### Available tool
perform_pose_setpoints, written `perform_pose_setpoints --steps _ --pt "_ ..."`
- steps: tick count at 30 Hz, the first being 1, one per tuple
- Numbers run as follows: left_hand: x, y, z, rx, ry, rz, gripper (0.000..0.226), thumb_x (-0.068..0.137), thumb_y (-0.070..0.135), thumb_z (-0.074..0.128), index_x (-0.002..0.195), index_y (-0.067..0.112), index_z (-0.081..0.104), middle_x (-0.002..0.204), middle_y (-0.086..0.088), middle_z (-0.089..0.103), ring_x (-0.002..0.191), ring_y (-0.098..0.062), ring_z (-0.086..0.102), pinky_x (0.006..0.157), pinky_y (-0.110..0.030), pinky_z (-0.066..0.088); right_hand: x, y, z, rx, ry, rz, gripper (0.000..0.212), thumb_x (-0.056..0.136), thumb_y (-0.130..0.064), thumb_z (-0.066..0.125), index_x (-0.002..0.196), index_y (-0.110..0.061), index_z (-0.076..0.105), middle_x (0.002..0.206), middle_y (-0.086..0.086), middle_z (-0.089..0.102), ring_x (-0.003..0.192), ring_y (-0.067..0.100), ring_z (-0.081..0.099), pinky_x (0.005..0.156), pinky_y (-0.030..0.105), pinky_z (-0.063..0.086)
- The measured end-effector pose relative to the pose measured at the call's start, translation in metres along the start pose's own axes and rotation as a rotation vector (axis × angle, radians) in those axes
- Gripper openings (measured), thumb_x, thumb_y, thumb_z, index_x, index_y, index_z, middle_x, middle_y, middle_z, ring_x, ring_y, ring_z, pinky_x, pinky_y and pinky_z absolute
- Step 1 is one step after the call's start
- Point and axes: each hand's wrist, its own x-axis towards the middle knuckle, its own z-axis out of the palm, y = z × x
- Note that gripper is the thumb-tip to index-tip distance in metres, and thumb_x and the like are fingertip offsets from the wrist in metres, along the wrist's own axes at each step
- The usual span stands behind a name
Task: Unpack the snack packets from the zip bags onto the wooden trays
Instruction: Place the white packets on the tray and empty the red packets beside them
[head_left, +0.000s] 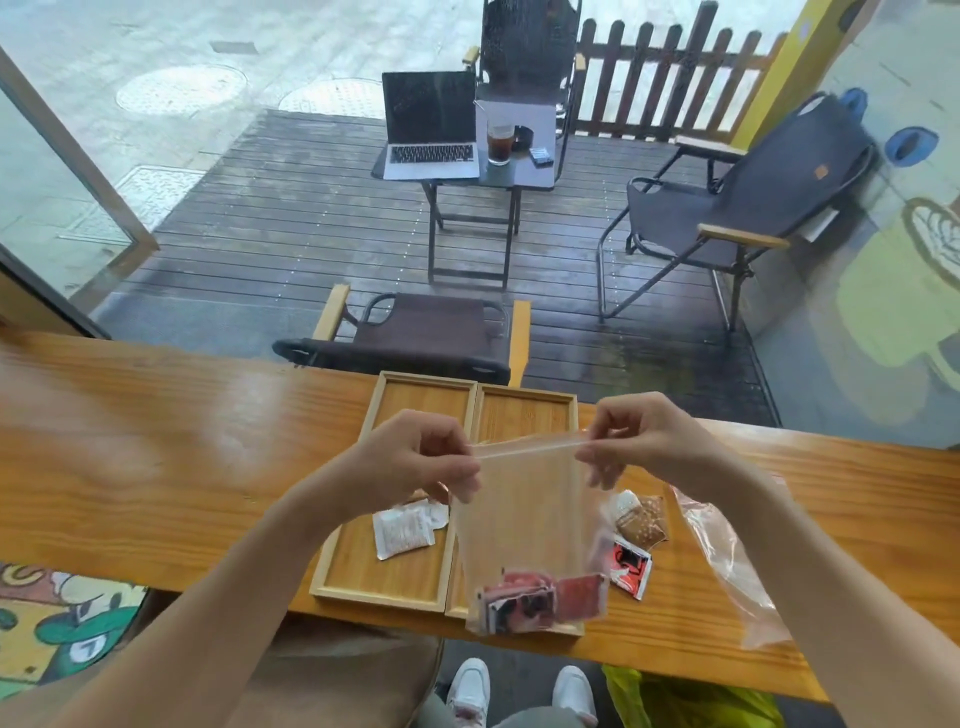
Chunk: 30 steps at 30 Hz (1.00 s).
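Note:
I hold a clear zip bag (524, 519) up over the two wooden trays, pinching its zip strip at both ends. My left hand (415, 462) grips the left end and my right hand (649, 441) grips the right end. Red snack packets (540, 600) lie bunched at the bag's bottom. The left wooden tray (395, 571) carries white packets (402, 530). The right wooden tray (524, 410) is mostly hidden behind the bag. Brown packets (641, 522) and a red and white packet (631, 564) lie at its right side.
Another clear zip bag (727, 556) lies flat on the wooden counter (156, 441) to the right of the trays. Beyond the counter stand folding chairs (727, 208) and a small table with a laptop (431, 130) and a drink.

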Motion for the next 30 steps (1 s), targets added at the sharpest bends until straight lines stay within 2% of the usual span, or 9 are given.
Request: perform_pose_setpoints --steps 3,6,10,14,17,21,24,28,30 --pt "0.035 -0.021 -0.008 0.042 0.072 -0.099 0.007 0.085 0.014 0.059 0.085 0.008 0.062 0.079 -0.006 0.07 0.074 -0.017 0.069 0.068 -0.026 0.057 0.036 0.022 0.001 -0.11 0.079 0.061 0.013 0.076 -0.012 0.071 0.074 -0.007 0.059 0.066 0.008 0.063 0.056 0.011 0.064 0.054 0.024 0.054" --pt "0.068 -0.039 -0.009 0.051 0.232 -0.136 0.005 0.087 0.016 0.057 0.09 0.013 0.059 0.086 -0.008 0.067 0.079 -0.02 0.067 0.072 -0.031 0.057 0.068 0.038 0.001 -0.215 0.198 0.105 0.009 0.082 -0.01 0.066 0.085 -0.009 0.058 0.075 0.009 0.062 0.063 0.016 0.063 0.065 0.038 0.056" --pt "0.094 -0.052 -0.011 -0.027 0.395 -0.222 0.026 0.088 0.019 0.057 0.112 0.014 0.05 0.096 -0.008 0.064 0.082 -0.02 0.065 0.068 -0.029 0.056 0.093 0.05 0.002 -0.202 0.356 0.153 0.047 0.085 -0.015 0.064 0.127 -0.011 0.042 0.088 0.007 0.062 0.079 0.021 0.064 0.073 0.035 0.053" --pt "0.091 -0.064 -0.004 0.093 0.416 -0.33 0.046 0.088 0.024 0.057 0.13 0.018 0.038 0.097 -0.005 0.062 0.079 -0.012 0.06 0.065 -0.026 0.049 0.093 0.063 0.014 -0.161 0.382 0.255 0.063 0.087 -0.016 0.061 0.141 -0.013 0.028 0.11 0.006 0.058 0.103 0.021 0.056 0.087 0.035 0.047" --pt "0.072 -0.066 0.016 0.214 0.344 -0.352 0.048 0.089 0.028 0.055 0.132 0.017 0.035 0.105 -0.005 0.06 0.081 -0.012 0.059 0.063 -0.023 0.047 0.076 0.073 0.031 -0.1 0.425 0.304 0.066 0.087 -0.018 0.06 0.142 -0.012 0.024 0.123 0.008 0.052 0.11 0.022 0.052 0.085 0.031 0.046" --pt "0.038 -0.076 0.055 0.529 0.281 -0.304 0.05 0.084 0.041 0.059 0.124 0.017 0.039 0.113 -0.003 0.058 0.099 -0.02 0.057 0.082 -0.037 0.051 0.039 0.096 0.054 -0.144 0.346 0.375 0.051 0.085 -0.027 0.063 0.128 -0.008 0.044 0.109 0.003 0.056 0.102 0.02 0.055 0.082 0.028 0.049" --pt "0.023 -0.09 0.079 0.684 0.216 -0.301 0.065 0.08 0.051 0.058 0.13 0.019 0.031 0.123 -0.004 0.055 0.112 -0.022 0.054 0.09 -0.037 0.049 0.014 0.111 0.066 -0.241 0.227 0.421 0.055 0.076 -0.031 0.072 0.121 -0.01 0.05 0.105 0.002 0.052 0.096 0.015 0.051 0.084 0.025 0.044" --pt "0.021 -0.1 0.092 0.888 0.266 -0.261 0.064 0.082 0.051 0.055 0.13 0.017 0.03 0.124 -0.003 0.052 0.112 -0.02 0.054 0.084 -0.03 0.049 0.001 0.127 0.079 -0.4 0.204 0.405 0.069 0.068 -0.023 0.08 0.126 -0.013 0.045 0.117 0.004 0.042 0.11 0.016 0.043 0.1 0.027 0.037" --pt "0.023 -0.104 0.094 0.947 0.302 -0.204 0.056 0.085 0.045 0.053 0.129 0.017 0.032 0.12 -0.002 0.054 0.106 -0.019 0.057 0.079 -0.028 0.049 -0.001 0.132 0.084 -0.395 0.235 0.402 0.065 0.07 -0.015 0.078 0.126 -0.014 0.044 0.115 0.002 0.039 0.112 0.017 0.042 0.1 0.028 0.037"
